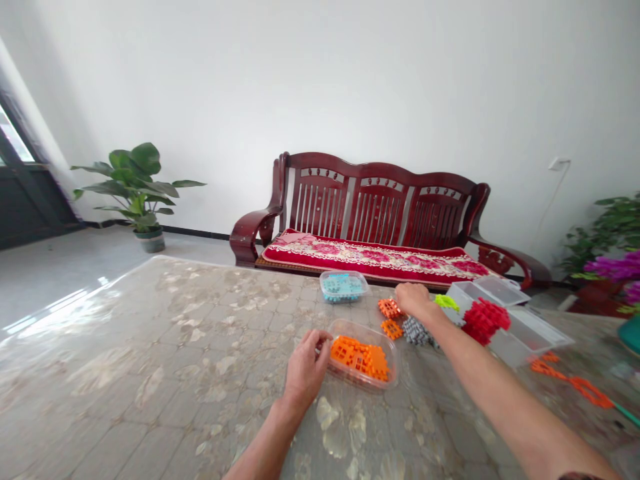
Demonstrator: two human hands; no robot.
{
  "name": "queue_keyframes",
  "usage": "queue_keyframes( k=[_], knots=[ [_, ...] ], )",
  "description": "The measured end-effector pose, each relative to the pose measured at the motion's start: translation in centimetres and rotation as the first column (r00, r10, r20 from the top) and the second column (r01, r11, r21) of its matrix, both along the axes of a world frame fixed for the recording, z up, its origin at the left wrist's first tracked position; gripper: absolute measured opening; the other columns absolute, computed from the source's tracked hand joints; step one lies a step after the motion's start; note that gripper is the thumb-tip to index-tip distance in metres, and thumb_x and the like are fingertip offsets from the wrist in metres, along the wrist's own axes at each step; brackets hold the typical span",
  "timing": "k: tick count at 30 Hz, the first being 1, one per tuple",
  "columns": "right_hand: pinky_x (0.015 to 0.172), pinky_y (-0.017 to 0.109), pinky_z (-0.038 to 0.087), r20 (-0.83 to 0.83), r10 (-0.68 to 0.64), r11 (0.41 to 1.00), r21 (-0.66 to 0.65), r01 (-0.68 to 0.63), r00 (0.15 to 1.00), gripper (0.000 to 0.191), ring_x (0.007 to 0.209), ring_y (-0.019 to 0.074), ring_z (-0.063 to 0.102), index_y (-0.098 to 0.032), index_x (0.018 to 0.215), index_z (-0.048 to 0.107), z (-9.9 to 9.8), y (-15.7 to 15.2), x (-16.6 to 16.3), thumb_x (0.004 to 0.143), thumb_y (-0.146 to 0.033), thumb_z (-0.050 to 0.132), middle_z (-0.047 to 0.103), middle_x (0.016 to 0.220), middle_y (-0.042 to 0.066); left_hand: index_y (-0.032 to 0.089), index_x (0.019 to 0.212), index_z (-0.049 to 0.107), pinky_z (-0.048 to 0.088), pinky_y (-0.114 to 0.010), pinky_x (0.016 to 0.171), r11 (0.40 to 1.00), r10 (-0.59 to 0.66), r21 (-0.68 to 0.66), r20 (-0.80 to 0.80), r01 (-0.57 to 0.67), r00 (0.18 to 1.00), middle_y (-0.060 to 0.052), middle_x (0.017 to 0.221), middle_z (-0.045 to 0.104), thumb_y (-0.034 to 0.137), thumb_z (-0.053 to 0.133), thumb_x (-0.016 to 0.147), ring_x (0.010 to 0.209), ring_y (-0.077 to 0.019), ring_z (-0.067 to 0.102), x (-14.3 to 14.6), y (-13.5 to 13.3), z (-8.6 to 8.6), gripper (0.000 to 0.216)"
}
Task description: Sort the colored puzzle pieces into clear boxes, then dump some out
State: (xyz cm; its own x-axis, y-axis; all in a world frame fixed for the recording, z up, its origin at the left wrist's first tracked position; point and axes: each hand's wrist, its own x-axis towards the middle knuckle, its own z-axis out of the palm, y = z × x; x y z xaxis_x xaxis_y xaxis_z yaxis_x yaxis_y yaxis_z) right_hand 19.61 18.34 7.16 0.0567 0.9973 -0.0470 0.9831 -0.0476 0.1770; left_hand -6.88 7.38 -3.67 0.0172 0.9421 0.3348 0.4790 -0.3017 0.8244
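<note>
Probably for steadiness, the left hand (306, 363) curls at the tub (363, 331). The right hand (413, 297) is beside loose orange blocks (392, 329); I cannot tell whether either grip is closed.

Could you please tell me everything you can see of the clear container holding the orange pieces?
The clear container is a shallow, open-topped tub with rounded corners and a rim, apparently plastic. It sits upright on the patterned table cover and holds orange pieces, some with square openings. The left hand is at its left edge; whether it grips is unclear.
</note>
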Motion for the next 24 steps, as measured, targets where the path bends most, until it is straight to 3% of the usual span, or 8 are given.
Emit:
queue_keyframes(
  k=[3,8,10,14,16,21,24],
  knots=[
    [0.083,0.035,0.047,-0.036,0.008,0.998,0.066,-0.006,0.999,0.016,0.1,0.0275,0.066,-0.018,0.088,0.074,2.0,-0.8,-0.2,0.081,-0.016,0.059,0.073,0.098,0.013,0.022,0.087,0.062,0.046,-0.026,0.07,1.0,0.001,0.008,0.006,-0.001,1.0,-0.002,0.086,0.066,0.027,0.044,0.089,0.076,-0.0154,0.063,0.0,0.0,0.0,0.019],
    [0.07,0.027,0.045,-0.212,0.08,0.984,0.175,-0.043,0.974,0.02,0.09,0.0205,0.068,-0.028,0.092,0.073,3.7,-2.9,-0.8,0.08,-0.027,0.057,0.075,0.094,0.0,0.021,0.087,0.063,0.046,-0.026,0.07,1.0,-0.002,0.004,0.012,0.002,1.0,-0.003,0.087,0.066,0.028,0.044,0.089,0.075,-0.0156,0.063,0.0,0.1,0.0,0.02],
    [0.065,0.024,0.044,-0.407,0.171,0.974,0.208,-0.091,0.897,0.02,0.08,0.0176,0.068,-0.026,0.09,0.073,3.1,-4.0,-1.6,0.078,-0.027,0.058,0.076,0.087,0.0,0.021,0.087,0.063,0.047,-0.026,0.07,1.0,-0.003,0.006,0.015,0.003,1.0,-0.003,0.087,0.066,0.028,0.044,0.089,0.076,-0.0159,0.063,0.0,0.1,-0.1,0.02],
    [0.067,0.023,0.047,-0.681,0.363,0.932,0.265,-0.248,0.636,0.014,0.074,0.016,0.067,-0.022,0.083,0.072,0.6,-5.9,-3.7,0.078,-0.023,0.059,0.075,0.082,0.0,0.021,0.087,0.063,0.047,-0.026,0.071,1.0,-0.004,0.007,0.009,0.004,1.0,-0.003,0.088,0.067,0.027,0.044,0.089,0.078,-0.0163,0.063,0.0,0.1,-0.1,0.02],
    [0.071,0.024,0.048,-0.693,0.426,0.905,0.315,-0.287,0.582,0.013,0.076,0.0159,0.068,-0.022,0.084,0.071,-0.8,-6.8,-4.7,0.08,-0.021,0.059,0.075,0.083,0.0,0.021,0.087,0.063,0.047,-0.026,0.071,1.0,0.002,0.009,0.01,-0.003,1.0,-0.003,0.088,0.067,0.028,0.044,0.089,0.078,-0.0162,0.063,0.0,0.1,-0.1,0.02],
    [0.08,0.026,0.048,-0.525,0.617,0.783,0.486,-0.389,0.587,0.016,0.085,0.0154,0.066,-0.023,0.088,0.069,-3.6,-8.2,-5.8,0.087,-0.014,0.055,0.073,0.087,0.001,0.022,0.087,0.063,0.047,-0.025,0.07,1.0,0.003,0.016,0.016,-0.004,1.0,-0.003,0.088,0.067,0.029,0.045,0.089,0.078,-0.016,0.064,0.0,0.0,-0.1,0.02],
    [0.083,0.026,0.048,-0.455,0.697,0.714,0.513,-0.476,0.554,0.019,0.09,0.0149,0.065,-0.023,0.093,0.067,-4.9,-8.4,-5.6,0.091,-0.012,0.051,0.072,0.092,0.002,0.021,0.087,0.063,0.047,-0.025,0.071,1.0,0.002,0.016,0.017,-0.002,1.0,-0.003,0.088,0.067,0.028,0.045,0.089,0.077,-0.0157,0.064,0.0,0.0,0.0,0.019]
  ],
)
